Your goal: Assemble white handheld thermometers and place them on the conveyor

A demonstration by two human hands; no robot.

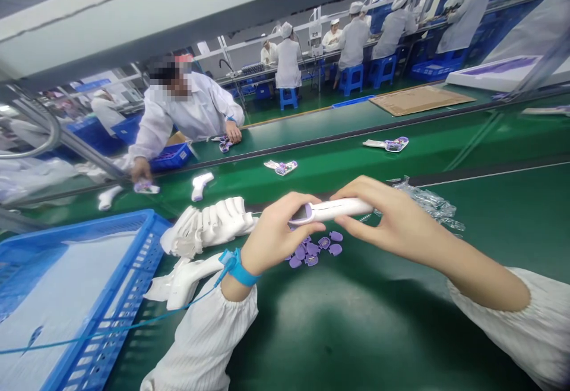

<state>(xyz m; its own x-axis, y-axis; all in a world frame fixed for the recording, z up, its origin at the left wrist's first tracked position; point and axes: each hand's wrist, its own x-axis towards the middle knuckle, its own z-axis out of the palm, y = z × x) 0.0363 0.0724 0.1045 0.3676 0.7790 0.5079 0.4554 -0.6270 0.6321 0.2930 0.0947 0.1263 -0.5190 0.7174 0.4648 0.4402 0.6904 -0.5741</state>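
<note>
A white infrared thermometer [342, 207] with a purple-framed display end is held level between my two hands above the green work surface. My left hand [274, 228], with a blue wrist strap [243, 269], grips the display end between thumb and fingers. At the handle end, my right hand [392, 216] pinches the white shell, thumb below and fingers above. A dark seam runs along the casing. Below the hands lies a small pile of purple plastic pieces [312, 250]. White shell halves [209, 225] are lined up left of my left hand, with more loose shells [182, 281] nearer me.
A blue basket [154, 225] stands at the left. Clear plastic bags [427, 204] lie beyond my right hand. Partly assembled thermometers [281, 167] rest on the green belt [329, 165]. Across it, a co-worker [187, 109] handles similar parts. Cardboard [421, 100] lies farther back.
</note>
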